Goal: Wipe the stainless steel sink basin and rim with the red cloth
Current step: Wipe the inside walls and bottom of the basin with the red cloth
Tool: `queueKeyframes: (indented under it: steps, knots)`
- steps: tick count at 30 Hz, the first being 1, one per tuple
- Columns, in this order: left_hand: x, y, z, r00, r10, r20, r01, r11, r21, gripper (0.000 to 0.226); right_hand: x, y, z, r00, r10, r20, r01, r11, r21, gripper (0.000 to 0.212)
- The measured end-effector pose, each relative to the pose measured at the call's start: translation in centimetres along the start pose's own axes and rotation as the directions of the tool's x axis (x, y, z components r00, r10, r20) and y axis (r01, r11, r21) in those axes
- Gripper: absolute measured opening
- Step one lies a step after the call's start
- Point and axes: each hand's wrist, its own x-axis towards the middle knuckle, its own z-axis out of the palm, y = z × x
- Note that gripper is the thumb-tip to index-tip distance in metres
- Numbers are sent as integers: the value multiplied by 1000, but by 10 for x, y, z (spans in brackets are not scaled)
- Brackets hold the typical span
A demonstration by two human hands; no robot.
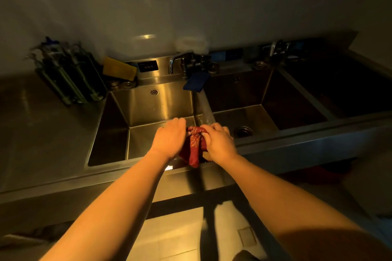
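Observation:
The red patterned cloth [194, 146] is bunched between my two hands, above the front right part of the left sink basin [157, 104]. My left hand [169, 139] grips its left side and my right hand [218, 142] grips its right side, fingers curled over the top. A loose corner of the cloth hangs down toward the front rim [127, 172]. The divider [203, 108] between the left and middle basins runs just behind my hands.
A middle basin [239, 101] with a round drain [243, 132] and a dark right basin [339, 91] lie to the right. A tap [176, 61], a blue cloth [196, 83], a yellow sponge [119, 69] and a rack of dark bottles [70, 74] stand at the back.

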Motion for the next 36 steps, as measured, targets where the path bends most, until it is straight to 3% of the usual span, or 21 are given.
queueKeyframes:
  steps: [3, 7, 10, 15, 20, 24, 29, 36]
  knots:
    - [5, -15, 0, 997, -56, 45, 59, 995, -77, 36, 12, -10, 6, 1000, -10, 9, 9, 1000, 16, 36]
    - [18, -35, 1, 997, -57, 52, 58, 998, -14, 44, 36, -20, 12, 999, -47, 17, 48, 998, -34, 37]
    - [35, -48, 0, 998, -38, 43, 35, 997, 69, 39, 61, -26, 14, 997, -75, 28, 76, 996, -45, 35]
    - [62, -67, -3, 997, -68, 49, 67, 998, 14, 37, 108, -34, 16, 992, -111, 65, 114, 992, -56, 33]
    - [79, -87, -6, 987, -126, 103, 124, 992, 25, 63, 139, -41, 25, 985, -158, 64, 160, 987, -21, 31]
    - [81, -106, -1, 982, -133, 134, 118, 986, 115, 46, 155, -48, 37, 973, -210, 100, 212, 977, -14, 31]
    - [86, -138, 6, 983, -138, 119, 125, 986, 109, 28, 172, -66, 54, 966, -233, 108, 235, 972, 0, 31]
    - [97, -177, 13, 973, -98, 209, 81, 993, 88, 42, 187, -87, 77, 983, -137, 123, 141, 990, -25, 31]
